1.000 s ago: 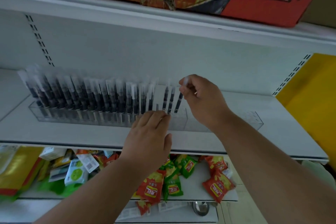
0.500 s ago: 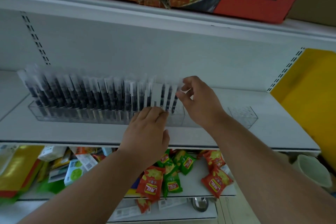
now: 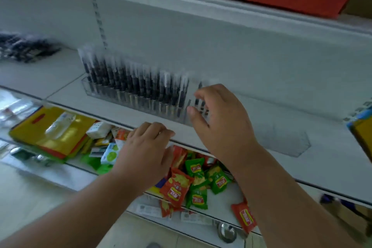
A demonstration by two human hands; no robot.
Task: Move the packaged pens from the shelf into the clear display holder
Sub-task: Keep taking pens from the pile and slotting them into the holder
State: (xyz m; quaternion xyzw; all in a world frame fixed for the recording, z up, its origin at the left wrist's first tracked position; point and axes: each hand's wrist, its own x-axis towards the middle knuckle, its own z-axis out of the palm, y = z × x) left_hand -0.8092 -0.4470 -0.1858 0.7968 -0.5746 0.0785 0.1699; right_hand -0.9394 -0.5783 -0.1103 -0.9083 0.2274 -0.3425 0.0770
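Head view: right hand (image 3: 219, 119) hovered at the holder's (image 3: 88, 88) 3 o'clock end, fingers loosely curled beside pens (image 3: 136, 84); grip unclear. Left hand (image 3: 145, 153) rested flat, holding nothing, on the shelf (image 3: 66, 88).

Showing clear glossy plastic in the display holder (image 3: 88, 86), shiny film on the packaged pens (image 3: 128, 80), matt painted white on the shelf (image 3: 261, 123), glossy foil on snack packets (image 3: 177, 189).

Snack packets (image 3: 198, 182) below; yellow packages (image 3: 54, 131) left.
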